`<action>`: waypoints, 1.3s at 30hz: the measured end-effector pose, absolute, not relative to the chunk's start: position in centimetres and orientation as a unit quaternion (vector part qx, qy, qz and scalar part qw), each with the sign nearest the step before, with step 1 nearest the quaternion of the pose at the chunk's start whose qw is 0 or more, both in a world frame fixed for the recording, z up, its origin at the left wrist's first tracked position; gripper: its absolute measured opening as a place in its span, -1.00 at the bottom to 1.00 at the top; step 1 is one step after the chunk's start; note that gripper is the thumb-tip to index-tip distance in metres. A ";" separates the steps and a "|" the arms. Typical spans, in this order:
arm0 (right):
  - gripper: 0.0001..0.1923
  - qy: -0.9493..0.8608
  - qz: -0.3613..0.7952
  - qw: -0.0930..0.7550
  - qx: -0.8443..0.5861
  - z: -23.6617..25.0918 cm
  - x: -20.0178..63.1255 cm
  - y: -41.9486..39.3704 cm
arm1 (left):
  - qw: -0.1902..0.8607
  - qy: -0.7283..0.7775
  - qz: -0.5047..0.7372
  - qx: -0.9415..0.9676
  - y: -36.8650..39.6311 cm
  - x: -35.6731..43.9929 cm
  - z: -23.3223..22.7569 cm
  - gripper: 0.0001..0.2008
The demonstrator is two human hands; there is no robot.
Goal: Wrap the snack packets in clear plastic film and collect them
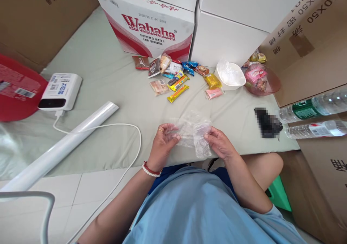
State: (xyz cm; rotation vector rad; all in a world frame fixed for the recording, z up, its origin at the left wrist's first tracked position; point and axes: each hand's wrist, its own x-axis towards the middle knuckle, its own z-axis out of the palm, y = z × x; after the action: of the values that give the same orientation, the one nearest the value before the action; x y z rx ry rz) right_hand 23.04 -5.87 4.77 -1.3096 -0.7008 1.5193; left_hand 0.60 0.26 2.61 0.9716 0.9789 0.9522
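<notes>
A crumpled clear plastic bag (202,143) is stretched between my two hands, just above the near edge of the pale green cloth. My left hand (164,143) pinches its left side between thumb and fingers. On the other side, my right hand (220,143) grips the bunched part of the bag. Beyond the hands lies a pile of small packaged snacks, among them a yellow-wrapped bar (178,93) and a pink packet (214,93). A white bowl (230,78) with clear plastic inside stands to the right of the pile.
A Wahaha water carton (151,27) and white boxes stand at the back. At right are a pink translucent bowl (273,83) of snacks, a blurred black object (268,123) and plastic bottles (320,105). At left lie a white power bank (61,91) with a cable and a white tube (67,143).
</notes>
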 end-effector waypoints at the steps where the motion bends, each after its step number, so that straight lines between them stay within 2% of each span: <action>1: -0.64 -0.283 0.623 0.492 -0.538 4.8 23.0 -5.8 | 0.660 0.449 0.415 0.436 0.3 0.7 2.7 -0.61; 3: -0.64 -0.272 0.604 0.506 -0.553 4.9 23.3 -5.6 | 0.641 0.479 0.411 0.436 0.6 0.8 2.7 -0.68; 6: -0.61 -0.266 0.555 0.518 -0.594 5.0 24.2 -5.4 | 0.608 0.511 0.438 0.421 1.0 0.3 2.5 -0.67; 14: -0.59 -0.283 0.459 0.484 -0.689 4.1 28.6 -6.9 | 0.529 0.582 0.435 0.438 1.6 -1.2 1.4 -0.66; 16: -0.61 -0.309 0.401 0.455 -0.732 4.2 29.4 -7.1 | 0.500 0.586 0.438 0.463 1.6 -1.2 1.3 -0.69; 19: -0.69 -0.370 0.248 0.424 -0.789 5.3 29.1 -6.8 | 0.431 0.572 0.465 0.520 1.4 -1.0 1.3 -0.75; 21: -0.77 -0.445 0.191 0.428 -0.763 6.5 27.7 -6.4 | 0.400 0.545 0.478 0.561 1.1 -0.8 1.6 -0.79; 23: -0.78 -0.548 0.214 0.424 -0.689 7.3 25.4 -5.6 | 0.380 0.507 0.478 0.609 0.6 -0.7 2.1 -0.83; 26: -0.61 -0.671 0.276 0.377 -0.575 7.1 22.1 -4.1 | 0.366 0.438 0.464 0.677 -0.1 -0.8 2.9 -0.88; 27: -0.61 -0.696 0.281 0.362 -0.553 6.7 21.3 -3.6 | 0.373 0.412 0.457 0.695 -0.4 -0.9 3.1 -0.88; 29: -0.73 -0.729 0.268 0.342 -0.530 5.8 20.3 -2.7 | 0.407 0.363 0.442 0.712 -0.7 -1.3 3.3 -0.84; 31: -0.79 -0.747 0.245 0.334 -0.520 5.1 20.1 -2.2 | 0.451 0.354 0.433 0.696 -0.6 -1.5 3.2 -0.70; 34: -0.76 -0.769 0.217 0.326 -0.505 4.8 20.3 -2.3 | 0.488 0.459 0.405 0.622 0.1 -1.3 3.0 -0.44; 37: -0.76 -0.798 0.176 0.314 -0.483 4.9 20.3 -3.1 | 0.453 0.580 0.353 0.578 1.8 0.0 3.1 -0.49; 39: -0.76 -0.812 0.157 0.314 -0.466 4.9 20.1 -3.8 | 0.416 0.619 0.311 0.589 3.1 1.2 3.3 -0.34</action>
State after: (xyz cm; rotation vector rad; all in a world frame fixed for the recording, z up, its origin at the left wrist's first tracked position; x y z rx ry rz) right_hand 20.13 -3.79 4.94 -1.2276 -2.1412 0.4139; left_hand 1.17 3.11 3.28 1.4794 1.5529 0.7818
